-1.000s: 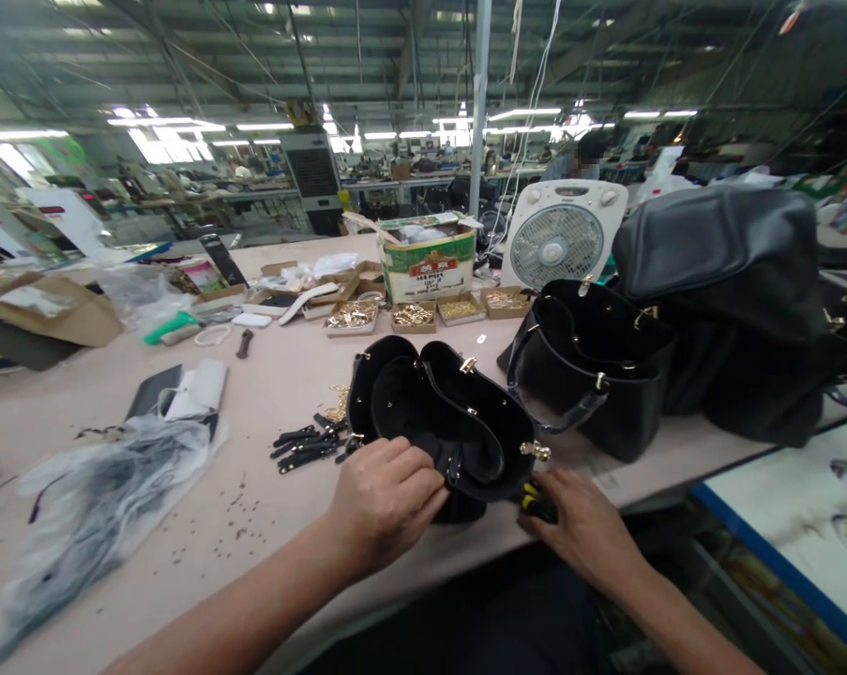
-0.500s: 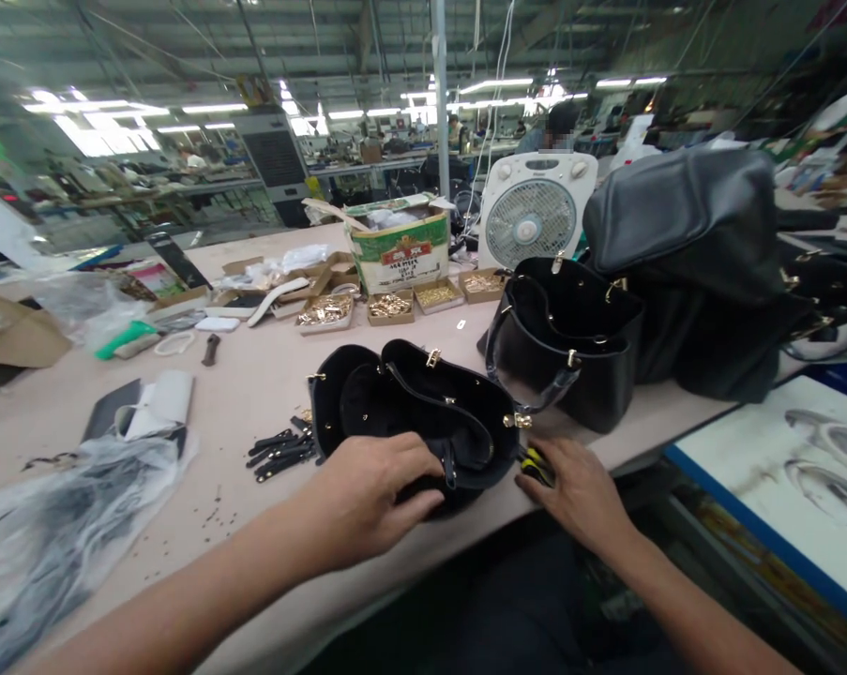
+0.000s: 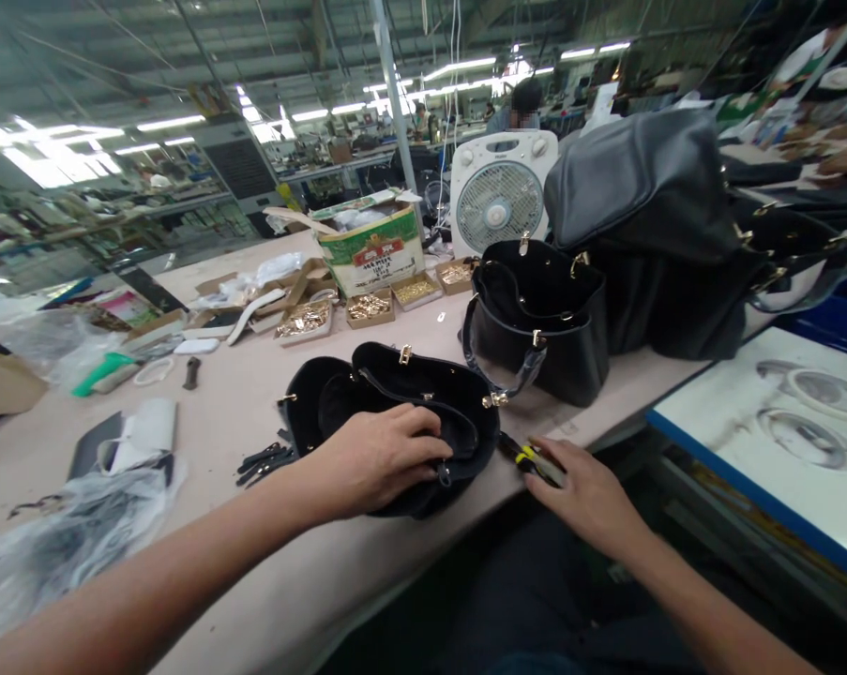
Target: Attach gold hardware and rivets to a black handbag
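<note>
A black handbag (image 3: 423, 394) with gold fittings lies open on its side near the front edge of the pale table (image 3: 268, 553). My left hand (image 3: 377, 459) rests on the bag's near rim, fingers curled over the edge and gripping it. To the right of the bag, my right hand (image 3: 584, 492) is closed round a black and yellow tool (image 3: 532, 459) that points toward the bag.
A second open black bag (image 3: 536, 319) stands behind, with a pile of black bags (image 3: 648, 216) and a white fan (image 3: 497, 192) beyond. Trays of gold hardware (image 3: 370, 307), a green carton (image 3: 373, 246), black strap pieces (image 3: 264, 459) and plastic bags (image 3: 64, 530) lie on the table.
The view has swung to the right and tilted. My left hand has slid further onto the bag's rim. My right hand has stayed beside the bag with the tool.
</note>
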`<state>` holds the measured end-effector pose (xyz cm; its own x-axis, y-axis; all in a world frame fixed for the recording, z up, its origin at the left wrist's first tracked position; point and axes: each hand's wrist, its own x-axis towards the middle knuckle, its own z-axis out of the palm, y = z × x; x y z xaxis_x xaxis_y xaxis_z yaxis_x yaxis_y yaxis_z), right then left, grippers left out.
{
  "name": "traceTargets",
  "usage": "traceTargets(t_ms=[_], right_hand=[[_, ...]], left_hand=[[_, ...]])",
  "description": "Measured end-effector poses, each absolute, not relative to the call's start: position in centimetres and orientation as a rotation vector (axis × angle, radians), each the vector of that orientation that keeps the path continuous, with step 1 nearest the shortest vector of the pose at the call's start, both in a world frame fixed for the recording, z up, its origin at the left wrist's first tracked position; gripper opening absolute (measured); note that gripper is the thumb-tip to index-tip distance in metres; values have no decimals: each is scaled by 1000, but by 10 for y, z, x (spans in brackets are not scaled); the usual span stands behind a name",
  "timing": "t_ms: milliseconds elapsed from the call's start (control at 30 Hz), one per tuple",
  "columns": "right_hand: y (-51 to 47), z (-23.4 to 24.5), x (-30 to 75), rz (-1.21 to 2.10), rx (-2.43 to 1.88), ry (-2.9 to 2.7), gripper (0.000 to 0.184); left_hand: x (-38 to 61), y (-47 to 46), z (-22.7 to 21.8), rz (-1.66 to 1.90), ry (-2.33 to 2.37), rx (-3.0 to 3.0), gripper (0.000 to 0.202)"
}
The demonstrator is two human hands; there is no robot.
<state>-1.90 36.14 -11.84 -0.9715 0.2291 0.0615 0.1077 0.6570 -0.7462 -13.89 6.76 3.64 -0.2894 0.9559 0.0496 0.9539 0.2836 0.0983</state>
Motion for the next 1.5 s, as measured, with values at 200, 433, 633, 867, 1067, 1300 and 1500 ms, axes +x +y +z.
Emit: traceTargets(t_ms=[200, 433, 633, 867, 1067, 1300, 1500], right_hand=[[359, -99, 26, 2621, -679, -1949, 62], [344, -69, 41, 2761, -541, -1735, 63], [339, -53, 30, 2572, -419, -1972, 68], [340, -24, 16, 2208, -231, -2269, 67], [325, -4, 1, 2099, -8, -2329, 48], [329, -13, 12, 1898, -157, -2382, 50], [352, -69, -14, 1337, -248, -2649, 50]], left_hand=[[-141, 80, 28, 544, 2424, 1623, 16], [-154, 103, 41, 726, 2440, 1462, 12], [-150, 118, 42, 721, 2532, 1513, 13], [-117, 105, 11, 823, 2671, 1573, 18], [-82, 95, -15, 1130, 2784, 1518, 20], [-62, 94, -33, 1333, 2898, 1497, 23], [-50, 98, -55, 1415, 3056, 1396, 24]])
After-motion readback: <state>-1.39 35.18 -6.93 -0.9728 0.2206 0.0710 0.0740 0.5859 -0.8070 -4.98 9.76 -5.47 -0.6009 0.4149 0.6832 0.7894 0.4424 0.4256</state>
